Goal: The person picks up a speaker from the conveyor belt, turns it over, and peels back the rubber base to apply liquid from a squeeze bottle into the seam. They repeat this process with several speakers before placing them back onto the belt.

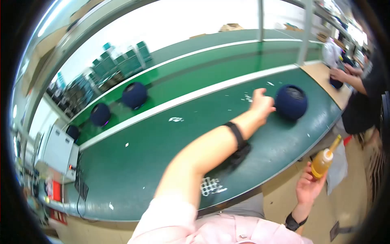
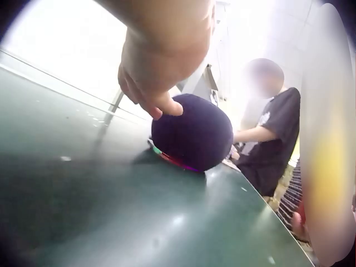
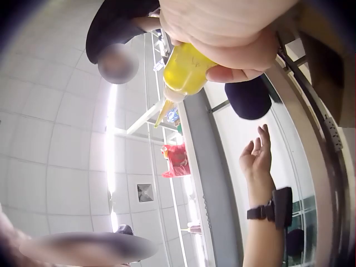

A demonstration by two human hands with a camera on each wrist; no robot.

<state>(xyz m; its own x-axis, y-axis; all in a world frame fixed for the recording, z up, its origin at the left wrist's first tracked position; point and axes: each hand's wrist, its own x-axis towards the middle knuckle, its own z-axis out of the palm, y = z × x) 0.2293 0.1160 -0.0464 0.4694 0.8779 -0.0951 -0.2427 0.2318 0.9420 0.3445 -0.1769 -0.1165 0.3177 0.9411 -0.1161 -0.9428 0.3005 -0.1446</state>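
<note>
A round, dark blue fabric-covered speaker sits on the green workbench. Colored light glows along its lower edge in the left wrist view. My left hand reaches out beside the speaker, fingers loosely extended and nothing in its grasp. In the left wrist view its fingertips overlap the speaker's upper side. Off the bench's near edge, my right hand holds a clear squeeze bottle of yellow liquid, its narrow nozzle tilted upward. The right wrist view shows the fingers and thumb wrapped round this bottle.
More round speakers stand on the green strip beyond the white rail. A white box-shaped device is at the bench's left end. Another person works at the right. Small white scraps and a perforated white sheet lie on the bench.
</note>
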